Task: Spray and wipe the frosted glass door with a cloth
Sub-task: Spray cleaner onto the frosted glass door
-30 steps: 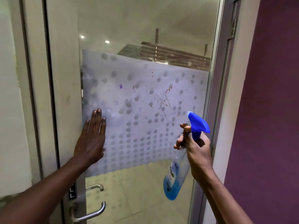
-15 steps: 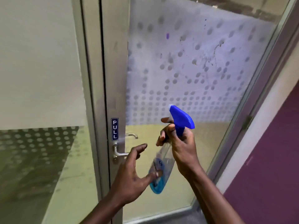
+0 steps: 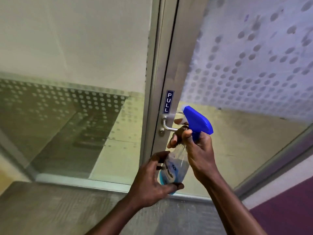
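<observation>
The left hand [image 3: 152, 182] has come off the frosted glass door [image 3: 254, 70] and dropped to the spray bottle [image 3: 174, 168] – fingers curled round its base, cupping it loosely. The right hand [image 3: 194, 150] keeps its closed grip on the bottle's neck, under the blue trigger head [image 3: 197, 122]. The view has swung down toward the door handle [image 3: 166, 126]. This looks like readying or passing the bottle – no cloth is visible. The bottle hangs just below the handle.
</observation>
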The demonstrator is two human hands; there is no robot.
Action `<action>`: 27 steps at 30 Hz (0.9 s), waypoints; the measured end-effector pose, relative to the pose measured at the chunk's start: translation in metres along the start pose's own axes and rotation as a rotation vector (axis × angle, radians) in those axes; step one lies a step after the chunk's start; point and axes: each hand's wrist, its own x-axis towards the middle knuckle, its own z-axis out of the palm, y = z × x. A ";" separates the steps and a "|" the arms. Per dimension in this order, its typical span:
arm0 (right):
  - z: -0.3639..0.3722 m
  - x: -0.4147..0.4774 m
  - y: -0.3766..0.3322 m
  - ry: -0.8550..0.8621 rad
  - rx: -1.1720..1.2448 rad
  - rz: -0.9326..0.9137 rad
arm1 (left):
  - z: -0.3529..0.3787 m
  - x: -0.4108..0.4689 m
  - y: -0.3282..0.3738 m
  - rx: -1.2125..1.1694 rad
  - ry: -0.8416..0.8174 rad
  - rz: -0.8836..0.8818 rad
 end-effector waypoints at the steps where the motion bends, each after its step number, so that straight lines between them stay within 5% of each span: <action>1: 0.003 -0.003 0.004 -0.026 -0.003 0.005 | -0.001 -0.007 -0.003 0.004 0.027 -0.013; 7: 0.008 -0.018 0.033 -0.191 -0.078 0.075 | 0.005 -0.053 -0.018 0.019 0.263 -0.129; 16: 0.021 -0.076 0.070 -0.645 -0.508 0.075 | 0.028 -0.157 -0.038 0.095 0.672 -0.346; 27: 0.092 -0.161 0.076 -1.094 -0.580 0.026 | 0.041 -0.285 -0.030 0.161 1.114 -0.585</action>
